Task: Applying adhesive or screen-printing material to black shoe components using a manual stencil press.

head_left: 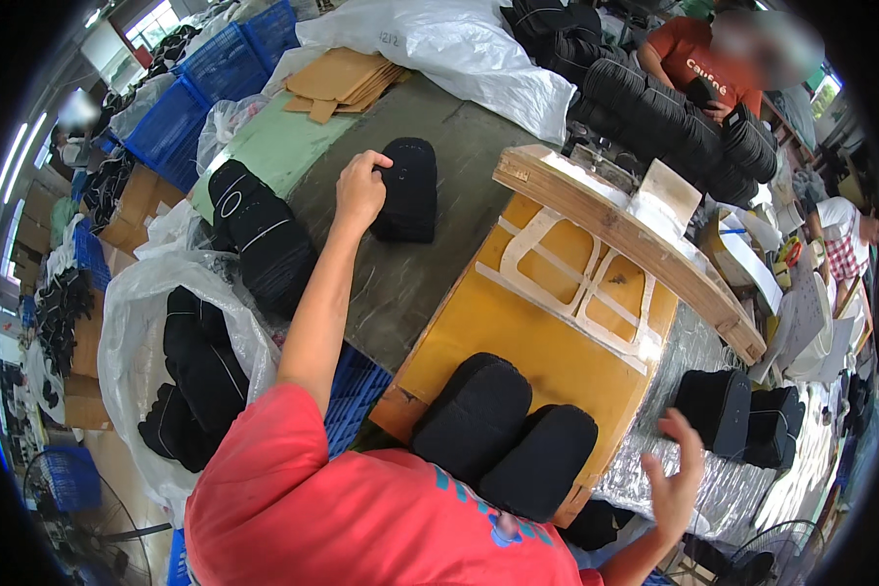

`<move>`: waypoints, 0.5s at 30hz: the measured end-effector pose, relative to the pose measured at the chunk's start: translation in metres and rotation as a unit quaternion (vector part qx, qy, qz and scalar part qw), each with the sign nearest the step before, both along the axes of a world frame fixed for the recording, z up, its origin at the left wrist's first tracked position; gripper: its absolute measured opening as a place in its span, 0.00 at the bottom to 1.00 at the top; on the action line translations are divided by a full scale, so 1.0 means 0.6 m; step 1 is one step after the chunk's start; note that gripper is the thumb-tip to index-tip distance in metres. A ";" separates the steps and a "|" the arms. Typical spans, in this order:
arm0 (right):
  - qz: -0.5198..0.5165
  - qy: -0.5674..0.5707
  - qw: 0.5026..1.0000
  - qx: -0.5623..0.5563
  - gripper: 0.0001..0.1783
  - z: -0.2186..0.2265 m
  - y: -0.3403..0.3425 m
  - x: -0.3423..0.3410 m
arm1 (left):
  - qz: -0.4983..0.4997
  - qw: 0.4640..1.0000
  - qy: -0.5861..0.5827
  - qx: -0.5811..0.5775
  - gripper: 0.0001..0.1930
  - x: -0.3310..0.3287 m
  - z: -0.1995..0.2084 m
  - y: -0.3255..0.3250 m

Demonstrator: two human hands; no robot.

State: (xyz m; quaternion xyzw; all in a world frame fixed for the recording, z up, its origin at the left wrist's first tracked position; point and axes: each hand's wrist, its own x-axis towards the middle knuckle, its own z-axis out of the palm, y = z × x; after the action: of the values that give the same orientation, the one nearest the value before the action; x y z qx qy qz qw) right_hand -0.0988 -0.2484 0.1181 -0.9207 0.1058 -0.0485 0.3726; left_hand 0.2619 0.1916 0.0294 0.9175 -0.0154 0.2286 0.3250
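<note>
My left hand [361,190] reaches far forward with its fingers closed at the upper left edge of a stack of black fabric pieces [410,195]. That stack, rounded at its far end, stands on a dark grey tabletop [381,293]. How many layers the fingers pinch is hidden. Off to the right, my right hand [676,479] is raised with its fingers apart, holding nothing. Two more stacks of rounded black pieces [474,410] sit close to my body at the near edge of a yellow board [439,337]. A pale two-window frame [576,273] lies on that board.
A thick wooden beam [635,244] crosses above the board's far edge. At left, a clear plastic bag [132,322] holds black pieces, near another black stack [264,234]. Black bundles [718,410] lie right. Cardboard sheets [337,78] and a white sack [449,49] lie behind. A co-worker [693,59] sits far right.
</note>
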 end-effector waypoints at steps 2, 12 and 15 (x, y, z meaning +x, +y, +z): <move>0.106 0.002 0.990 -0.092 0.41 -0.005 0.057 0.010 | 0.002 1.000 -0.019 0.012 0.12 -0.002 -0.002 0.011; 0.094 -0.021 0.979 -0.182 0.41 -0.028 0.144 0.003 | 0.001 0.991 -0.030 0.131 0.13 -0.008 -0.008 -0.005; 0.095 -0.042 0.978 -0.182 0.34 -0.026 0.155 0.000 | -0.005 0.989 0.002 0.145 0.18 -0.003 0.014 -0.023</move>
State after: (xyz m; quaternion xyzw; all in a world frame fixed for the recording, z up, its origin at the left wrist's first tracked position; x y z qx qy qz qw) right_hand -0.0987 -0.1555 0.1026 -0.9760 -0.0087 -0.0701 0.2061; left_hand 0.2603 0.1775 0.0377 0.9553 -0.0528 0.2202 0.1898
